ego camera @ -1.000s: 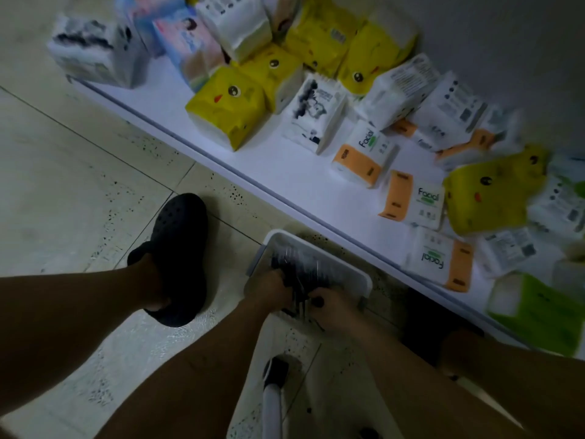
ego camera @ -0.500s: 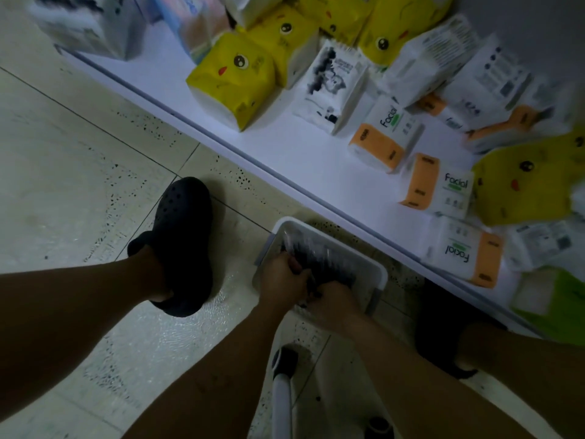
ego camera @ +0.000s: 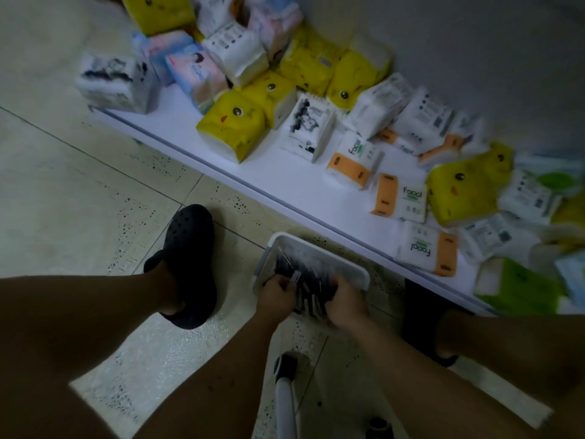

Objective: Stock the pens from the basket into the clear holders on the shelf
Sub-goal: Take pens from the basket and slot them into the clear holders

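As left hand [ego camera: 275,293], right hand [ego camera: 346,304] hold pens [ego camera: 311,299] (blurred), basket [ego camera: 319,248] half-covered.

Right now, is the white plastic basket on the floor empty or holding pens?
Holding pens: dark pens lie in the white plastic basket, where the left hand and right hand grip a bundle.
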### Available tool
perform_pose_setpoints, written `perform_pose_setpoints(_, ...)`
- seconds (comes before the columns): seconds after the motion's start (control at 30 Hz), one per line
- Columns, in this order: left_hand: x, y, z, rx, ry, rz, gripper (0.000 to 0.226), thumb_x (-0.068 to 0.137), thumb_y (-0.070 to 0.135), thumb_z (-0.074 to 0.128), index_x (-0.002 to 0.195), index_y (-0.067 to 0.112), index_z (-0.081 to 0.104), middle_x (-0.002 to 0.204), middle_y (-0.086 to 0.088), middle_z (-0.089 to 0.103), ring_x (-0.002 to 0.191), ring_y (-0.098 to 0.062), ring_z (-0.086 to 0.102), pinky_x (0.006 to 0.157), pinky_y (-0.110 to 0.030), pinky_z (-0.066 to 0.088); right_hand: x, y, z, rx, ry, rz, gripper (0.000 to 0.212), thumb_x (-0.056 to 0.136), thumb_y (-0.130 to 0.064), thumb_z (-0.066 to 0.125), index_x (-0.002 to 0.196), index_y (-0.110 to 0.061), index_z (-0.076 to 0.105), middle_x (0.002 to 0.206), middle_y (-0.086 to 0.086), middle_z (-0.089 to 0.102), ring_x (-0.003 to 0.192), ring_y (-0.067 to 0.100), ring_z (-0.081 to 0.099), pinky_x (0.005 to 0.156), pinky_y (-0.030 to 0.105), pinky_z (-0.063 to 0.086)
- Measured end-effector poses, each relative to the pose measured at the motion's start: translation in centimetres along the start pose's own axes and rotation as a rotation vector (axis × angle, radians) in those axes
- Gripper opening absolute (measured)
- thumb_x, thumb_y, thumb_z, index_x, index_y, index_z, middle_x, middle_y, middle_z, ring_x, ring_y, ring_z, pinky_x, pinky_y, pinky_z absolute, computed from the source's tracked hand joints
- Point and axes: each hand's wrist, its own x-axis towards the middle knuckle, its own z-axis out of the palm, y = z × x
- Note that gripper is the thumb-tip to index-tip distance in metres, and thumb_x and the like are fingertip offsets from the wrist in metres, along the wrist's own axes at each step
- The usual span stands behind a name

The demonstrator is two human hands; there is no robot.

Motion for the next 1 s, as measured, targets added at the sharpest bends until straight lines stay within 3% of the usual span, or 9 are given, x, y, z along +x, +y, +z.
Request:
perform_pose_setpoints(0.1,-1.7,1.1,0.0,0.045,-0.02,0.004,0.033,0.098,0.038,0.049,0.103,0.008,0.062,0.091,-0.012,0.066,0.091,-0.034,0.065,0.08,-0.04,0.056,-1.9,-0.2,-1.5,-0.005,-0.017,0.02,0.032,0.094,-0.006,0.046,0.125,-0.015,0.05,0.103,0.006,0.058,0.092,0.021,0.056,0.075,0.026,0.044)
perform_pose_setpoints(0.2,-3.5,3.5,-0.2,0.164,-0.04,0.062,0.03,0.102,0.022,0.039,0.112,0.003,0.06,0.103,-0.015,0.064,0.095,-0.029,0.061,0.085,-0.036,0.051,-3.2,0.2,-2.7,-0.017,0.054,0.047,0.018,0.097,-0.015,0.04,0.102,-0.017,0.057,0.083,0.002,0.058,0.072,0.016,0.055,0.063,0.027,0.045)
perform_pose_setpoints(0.37,-7.0,7.6,-0.9,0.118,-0.02,0.259,0.044,0.102,0.036,0.036,0.078,0.004,0.054,0.076,-0.027,0.055,0.07,-0.037,0.057,0.062,-0.031,0.039,-6.6,-0.4,-6.5,0.053,0.27,-0.063,0.042,0.101,-0.036,0.04,0.062,-0.021,0.045,0.061,-0.002,0.05,0.054,0.014,0.048,0.05,0.026,0.032)
perform_pose_setpoints(0.43,-8.2,9.3,-1.2,0.107,-0.008,0.36,0.036,0.101,0.034,0.04,0.088,0.007,0.06,0.077,-0.02,0.06,0.075,-0.031,0.062,0.063,-0.03,0.046,-8.2,-0.8,-8.1,0.103,0.339,-0.144,0.039,0.101,-0.037,0.04,0.068,-0.021,0.052,0.073,0.0,0.06,0.067,0.017,0.056,0.059,0.028,0.042)
perform_pose_setpoints(0.5,-9.6,11.6,-1.7,0.096,-0.04,0.415,0.029,0.101,0.03,0.044,0.099,0.008,0.063,0.074,-0.007,0.061,0.063,-0.016,0.058,0.055,-0.021,0.047,-9.6,-1.1,-9.5,0.211,0.401,-0.219,0.025,0.099,-0.032,0.047,0.081,-0.019,0.06,0.08,0.002,0.064,0.076,0.023,0.061,0.068,0.033,0.048)
perform_pose_setpoints(0.63,-12.3,16.1,-2.5,0.053,-0.048,0.558,0.021,0.098,0.025,0.052,0.099,0.007,0.064,0.068,-0.004,0.063,0.051,-0.009,0.057,0.05,-0.02,0.048,-12.8,-2.6,-12.7,0.532,0.432,-0.337,0.011,0.099,-0.017,0.05,0.101,-0.016,0.06,0.064,-0.001,0.058,0.063,0.025,0.059,0.06,0.033,0.05)
perform_pose_setpoints(0.77,-15.9,20.9,-3.2,0.055,0.003,0.75,0.016,0.099,0.022,0.05,0.106,0.011,0.059,0.073,-0.004,0.063,0.056,-0.012,0.057,0.054,-0.021,0.047,-16.8,-5.0,-16.3,0.619,0.472,-0.462,0.02,0.099,-0.002,0.043,0.089,-0.018,0.049,0.087,0.011,0.061,0.063,0.017,0.05,0.053,0.02,0.039)
perform_pose_setpoints(0.87,-19.2,24.4,-2.9,0.126,0.129,0.913,0.017,0.1,0.026,0.046,0.105,0.016,0.058,0.072,0.002,0.061,0.061,-0.007,0.054,0.055,-0.019,0.039,-20.2,-6.0,-18.9,0.592,0.6,-0.557,0.014,0.101,-0.017,0.044,0.1,-0.029,0.05,0.077,-0.007,0.059,0.062,0.005,0.051,0.052,0.016,0.036)
perform_pose_setpoints(1.0,-24.5,28.3,-2.1,0.054,0.096,1.063,0.021,0.096,0.038,0.051,0.097,0.021,0.062,0.067,0.002,0.058,0.055,-0.007,0.05,0.054,-0.025,0.038,-24.9,-6.4,-22.1,0.613,0.809,-0.668,0.027,0.101,-0.027,0.045,0.077,-0.032,0.056,0.059,-0.006,0.05,0.051,0.0,0.048,0.051,0.014,0.035)
